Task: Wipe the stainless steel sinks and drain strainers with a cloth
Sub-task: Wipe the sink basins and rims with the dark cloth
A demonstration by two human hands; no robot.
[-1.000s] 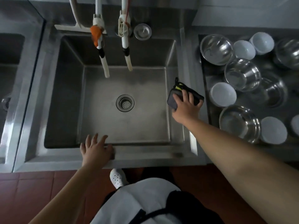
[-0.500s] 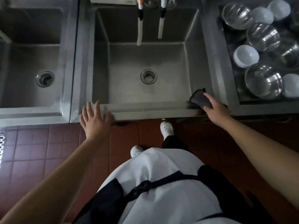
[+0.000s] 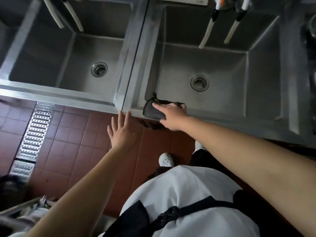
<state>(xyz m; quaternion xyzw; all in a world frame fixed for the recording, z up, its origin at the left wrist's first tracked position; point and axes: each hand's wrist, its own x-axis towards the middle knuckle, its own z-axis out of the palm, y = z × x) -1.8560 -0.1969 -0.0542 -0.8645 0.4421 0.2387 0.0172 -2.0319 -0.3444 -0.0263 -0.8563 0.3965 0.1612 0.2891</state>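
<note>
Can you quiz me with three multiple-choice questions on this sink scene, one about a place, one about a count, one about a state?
1. Where is the cloth?
A. on the front rim of the right sink
B. over the left drain
C. on the floor

2. How many drain strainers show?
A. one
B. two
C. four

3. What is the left hand doing?
A. gripping a hose
B. holding a bowl
C. open, fingers spread, holding nothing

Answers:
1 A: the right hand presses the cloth on that sink's near rim, by its left corner.
2 B: one strainer sits in the left sink and one strainer in the right.
3 C: its fingers are straight, their tips at the sink edge.
</note>
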